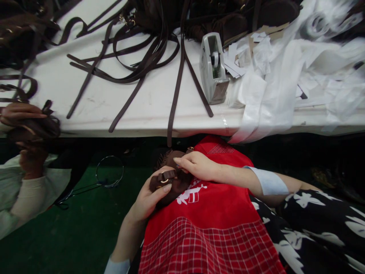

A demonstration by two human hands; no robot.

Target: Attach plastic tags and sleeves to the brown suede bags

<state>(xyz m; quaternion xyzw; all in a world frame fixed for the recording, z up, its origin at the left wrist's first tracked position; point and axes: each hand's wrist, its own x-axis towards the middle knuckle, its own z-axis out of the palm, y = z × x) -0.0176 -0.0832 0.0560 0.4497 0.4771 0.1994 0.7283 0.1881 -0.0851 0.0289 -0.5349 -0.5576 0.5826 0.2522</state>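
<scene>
A small dark brown bag (178,186), with fringe at its far side and a strap tab with a gold-coloured ring (164,179), is held against the red apron just below the table edge. My left hand (152,196) is closed around its left end, the thumb pressing beside the ring. Over the top of the bag, my right hand (198,165) is closed in a pinch, thumb and forefinger together. Whatever lies between those fingertips is too small to make out.
On the white table (142,102) lie long brown straps (137,76), a grey tape dispenser (212,68) and white plastic wrapping (273,83). More brown bags (228,26) line the back. At left, a co-worker's hand (23,112) holds a brown piece. A wire ring (110,171) hangs beneath the table edge.
</scene>
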